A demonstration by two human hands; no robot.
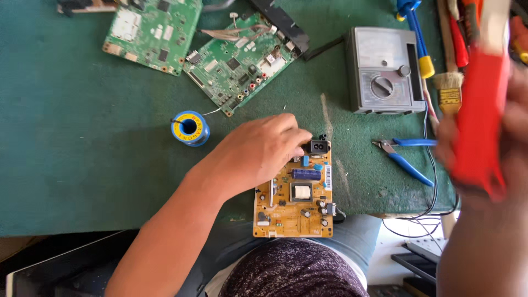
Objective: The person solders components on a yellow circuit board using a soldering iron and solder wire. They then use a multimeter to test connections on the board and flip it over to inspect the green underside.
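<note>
Fingers point(297, 135) of the left hand point(258, 154) curl down over the upper left corner of a yellow circuit board point(294, 198), their tips resting beside its black power socket point(319, 146) at the centre of the frame; they press on the board rather than close round it. The forearm runs back toward the lower left, wrist bent slightly. The board lies flat at the near edge of the green counter point(82, 154), its lower end overhanging the person's lap. At the right edge, raised close to the camera and blurred, the right hand point(495, 154) is wrapped around a red tool point(481, 126), held roughly upright. Blue-handled pliers point(404, 157) lie on the counter between the board and that hand. A grey analogue meter point(382, 71) sits in the upper right, a brush point(450, 91) beside it. A spool of solder wire point(190, 127) stands left of the hand, and two green circuit boards point(192, 44) lie across the upper left.
</note>
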